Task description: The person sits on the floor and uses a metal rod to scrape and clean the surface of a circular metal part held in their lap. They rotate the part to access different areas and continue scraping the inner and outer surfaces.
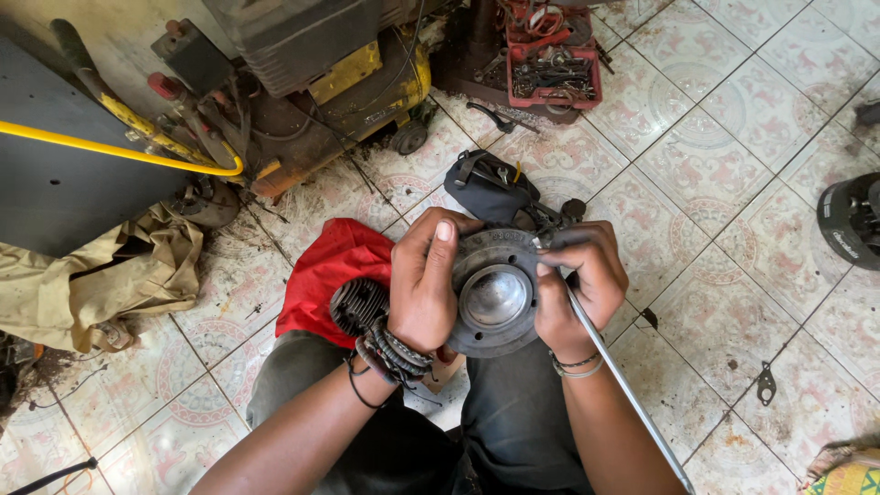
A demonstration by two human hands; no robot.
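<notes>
My left hand (423,280) grips the left rim of a round grey metal engine head (495,295) with a shiny domed hollow in its middle, held over my lap. My right hand (579,284) is closed on a long thin metal rod (623,380), whose tip rests on the part's upper right rim. A black finned cylinder (356,302) lies just left of my left wrist, on a red cloth (330,266).
A black pouch with small tools (490,188) lies beyond the part. A yellow and dark machine (302,82) stands at the back left, a red tray of parts (553,69) at the back. Beige cloth (101,275) lies left. A black round object (852,220) sits at the right edge.
</notes>
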